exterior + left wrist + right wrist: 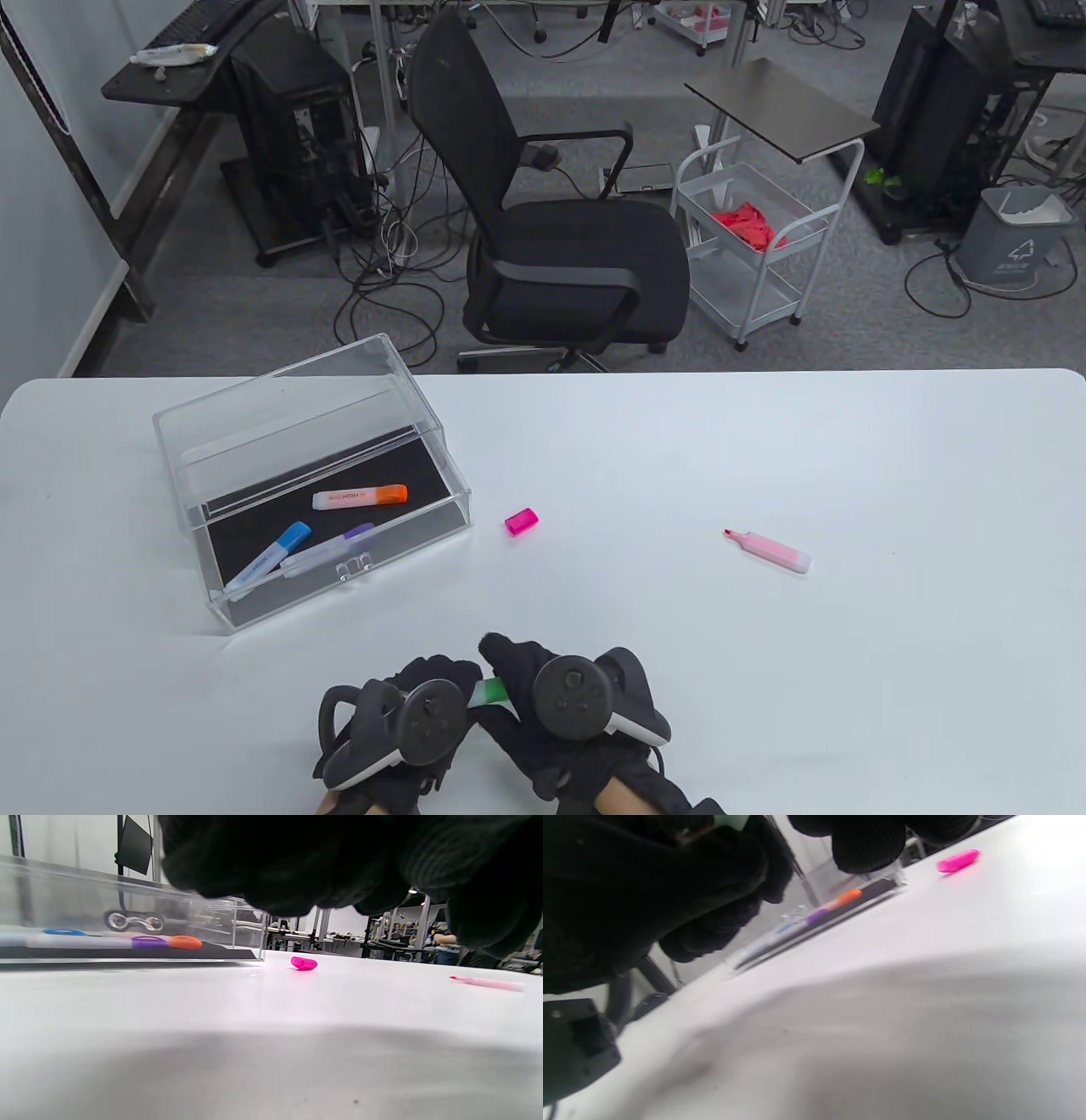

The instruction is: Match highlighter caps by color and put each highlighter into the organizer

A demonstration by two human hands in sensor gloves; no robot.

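You have three capped highlighters, orange (360,497), blue (268,561) and purple (327,550), lying flat in the clear acrylic organizer box (254,407). Magenta cap (521,520) lies beside it; uncapped pink highlighter (769,550) well apart; green highlighter (489,691) between your hands.

Organizer (314,475) far left – loose cap (521,520) beside it, uncapped highlighter (770,550) right.

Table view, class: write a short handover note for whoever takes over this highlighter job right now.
Hands: left hand and right hand meet at the table's near edge, both gripping the green highlighter; whether its cap is on is hidden.
Things: the clear organizer holds the capped orange, blue and purple highlighters. The pink cap lies loose right of it; the uncapped pink highlighter lies further right.
Done: three stored.
Left: finish and store green, then cap and store pink.
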